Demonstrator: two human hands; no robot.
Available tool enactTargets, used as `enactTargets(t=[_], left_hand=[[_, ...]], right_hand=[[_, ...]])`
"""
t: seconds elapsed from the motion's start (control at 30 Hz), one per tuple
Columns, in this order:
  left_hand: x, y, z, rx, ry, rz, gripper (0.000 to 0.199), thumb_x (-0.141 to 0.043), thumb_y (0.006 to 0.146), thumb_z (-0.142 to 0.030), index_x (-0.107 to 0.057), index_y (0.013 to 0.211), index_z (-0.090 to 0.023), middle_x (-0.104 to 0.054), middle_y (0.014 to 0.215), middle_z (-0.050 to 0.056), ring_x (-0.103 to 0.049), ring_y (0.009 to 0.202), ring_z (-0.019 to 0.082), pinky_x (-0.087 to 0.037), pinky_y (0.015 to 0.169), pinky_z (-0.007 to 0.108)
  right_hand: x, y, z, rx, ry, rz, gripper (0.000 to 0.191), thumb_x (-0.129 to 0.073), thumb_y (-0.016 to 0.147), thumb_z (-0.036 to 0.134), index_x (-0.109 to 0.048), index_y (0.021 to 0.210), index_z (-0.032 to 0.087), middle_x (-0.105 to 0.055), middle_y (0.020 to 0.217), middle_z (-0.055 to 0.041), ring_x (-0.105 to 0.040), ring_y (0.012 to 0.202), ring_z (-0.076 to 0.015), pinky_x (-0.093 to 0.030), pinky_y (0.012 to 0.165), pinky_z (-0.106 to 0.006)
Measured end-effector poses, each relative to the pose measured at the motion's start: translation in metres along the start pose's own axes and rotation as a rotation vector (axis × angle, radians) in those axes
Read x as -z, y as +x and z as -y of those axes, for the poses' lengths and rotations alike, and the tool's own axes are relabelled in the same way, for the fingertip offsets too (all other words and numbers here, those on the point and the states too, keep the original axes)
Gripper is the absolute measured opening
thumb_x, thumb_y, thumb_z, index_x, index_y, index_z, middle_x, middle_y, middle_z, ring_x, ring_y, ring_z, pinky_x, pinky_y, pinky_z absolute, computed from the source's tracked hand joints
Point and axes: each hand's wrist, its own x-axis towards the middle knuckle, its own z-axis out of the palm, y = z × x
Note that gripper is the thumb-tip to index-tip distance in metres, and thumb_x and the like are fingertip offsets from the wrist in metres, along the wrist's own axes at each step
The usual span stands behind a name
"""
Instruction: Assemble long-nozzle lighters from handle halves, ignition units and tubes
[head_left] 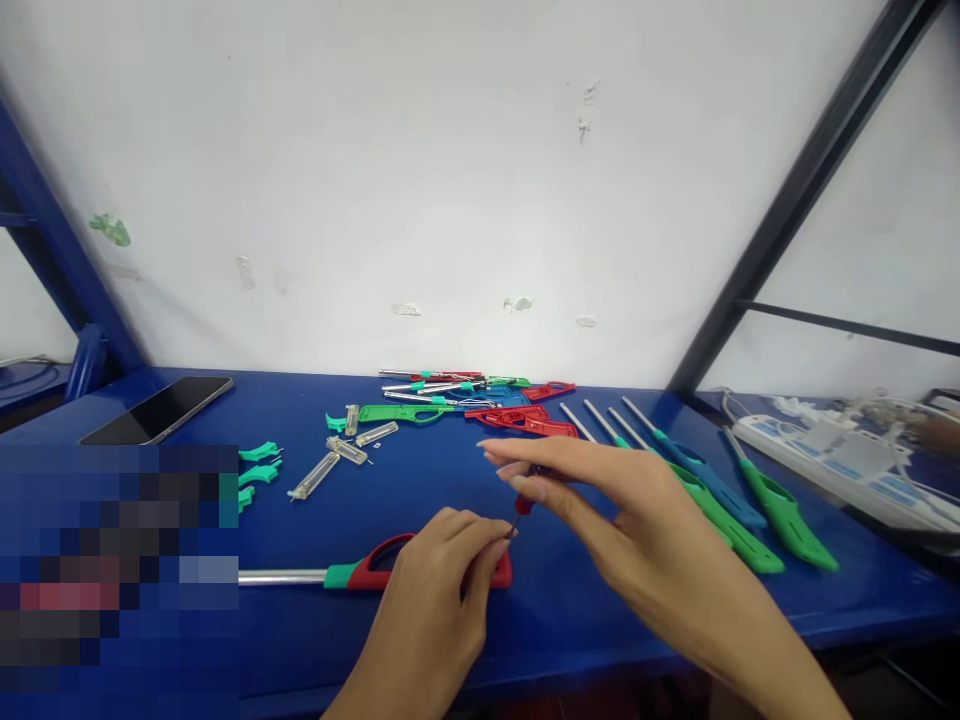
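Note:
A red lighter [367, 572] with a green collar and a metal tube lies near the table's front edge, its tube pointing left. My left hand [442, 575] rests over its handle, thumb and index finger pinched near the handle's right end at the tip of a small screwdriver. My right hand [600, 510] is closed on the red grip of that screwdriver [524, 506], whose thin shaft slants down to my left fingertips. What lies between the left fingertips, other than the shaft tip, is too small to tell.
Clear fuel tanks [315, 476] and green triggers [259, 473] lie left. Red, green and blue shells [412, 412] with metal tubes are piled by the wall. Several lighters [787, 515] lie right, near a power strip [832, 465]. A phone [161, 408] lies back left; the lower-left corner is pixelated.

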Motion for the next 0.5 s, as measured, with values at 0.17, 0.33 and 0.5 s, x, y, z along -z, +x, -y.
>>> enactTargets(t=[0.17,0.33,0.5], left_hand=[[0.003,0.003,-0.005,0.069,-0.020,0.025,0.019,-0.060,0.101,-0.015,-0.075,0.100,-0.024,-0.079,0.097,0.001,-0.070,0.093,0.023,-0.052,0.085,0.035],[0.003,0.005,-0.002,0.026,-0.022,0.030,0.026,-0.054,0.104,-0.012,-0.076,0.096,-0.024,-0.080,0.097,0.000,-0.068,0.088,0.021,-0.050,0.080,0.034],[0.004,0.003,-0.004,0.045,-0.001,0.046,0.020,-0.057,0.104,-0.016,-0.074,0.099,-0.024,-0.077,0.093,0.000,-0.067,0.088,0.022,-0.049,0.080,0.034]], right_hand=[[-0.007,0.007,0.006,-0.044,-0.104,-0.110,0.006,-0.083,0.090,0.027,-0.080,0.085,0.029,-0.082,0.087,0.0078,-0.076,0.078,-0.0158,-0.057,0.072,-0.024],[0.001,0.000,0.005,0.033,-0.019,-0.022,0.031,-0.066,0.101,0.018,-0.077,0.122,0.038,-0.081,0.119,0.0092,-0.076,0.108,-0.0147,-0.058,0.093,-0.022],[-0.001,0.005,0.004,0.005,-0.076,-0.126,0.014,-0.077,0.095,0.018,-0.082,0.092,0.032,-0.083,0.094,0.0085,-0.077,0.086,-0.0141,-0.057,0.081,-0.022]])
